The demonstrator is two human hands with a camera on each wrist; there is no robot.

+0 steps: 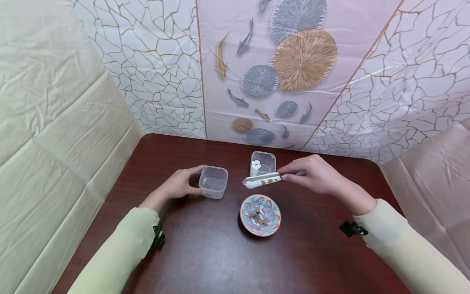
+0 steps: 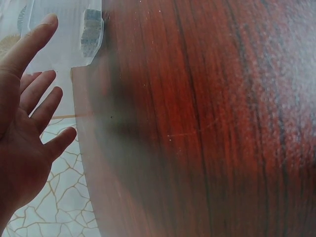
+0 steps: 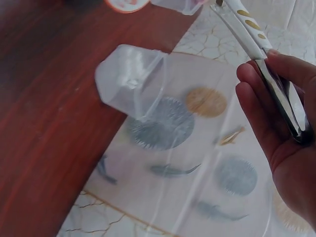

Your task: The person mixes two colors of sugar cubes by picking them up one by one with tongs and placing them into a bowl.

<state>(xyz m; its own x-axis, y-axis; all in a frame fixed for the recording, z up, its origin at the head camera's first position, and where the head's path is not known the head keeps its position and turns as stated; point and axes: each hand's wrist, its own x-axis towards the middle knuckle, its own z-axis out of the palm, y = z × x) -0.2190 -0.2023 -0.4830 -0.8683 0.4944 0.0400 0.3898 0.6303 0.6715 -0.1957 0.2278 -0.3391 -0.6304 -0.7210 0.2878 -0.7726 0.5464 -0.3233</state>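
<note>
My left hand [image 1: 180, 182] holds a clear square plastic container [image 1: 213, 183] by its left side, thumb at the near edge and fingers at the far edge. Several small grey-brown cubes [image 2: 90, 32] show through its wall in the left wrist view. In my right hand [image 1: 312, 174] is a pair of tongs [image 1: 262, 180] with white, gold-marked ends and a metal handle. The tips point left, above the table. Something brownish shows at the tips in the right wrist view, too cropped to identify. Behind the tongs stands a second clear container [image 1: 269, 163] with white cubes [image 1: 256, 164].
A patterned bowl [image 1: 247, 227] with several grey-brown pieces [image 1: 258, 218] sits nearer to me than the tongs. Everything stands on a dark red wooden table [image 1: 205, 249]. A cloth backdrop with fish and leaf prints [image 1: 257, 114] hangs at the table's far edge.
</note>
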